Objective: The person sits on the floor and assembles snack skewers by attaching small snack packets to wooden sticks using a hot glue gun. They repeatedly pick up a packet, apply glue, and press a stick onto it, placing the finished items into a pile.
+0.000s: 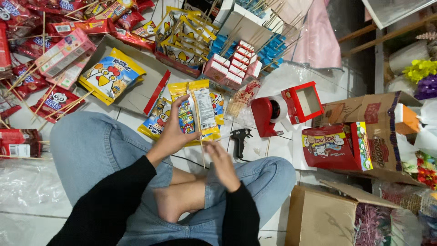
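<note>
Two yellow foil snack packets (pixel 196 109) fanned in my left hand (pixel 172 134), fingers clamped round their lower edges, printed backs up. My right hand (pixel 221 165) sits just below, pinching a thin wooden skewer (pixel 202 155) against the packets' bottom edge. Step looks like fixing stick to packet. Next move likely needs adhesive: black glue gun (pixel 240 139) lies just right of my grip, red tape dispenser (pixel 269 114) beyond it.

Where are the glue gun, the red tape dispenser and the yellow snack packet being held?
glue gun (pixel 240 140), head view, on its black body.
red tape dispenser (pixel 264 116), head view, on its red side.
yellow snack packet (pixel 205 109), head view, on its printed back.
</note>
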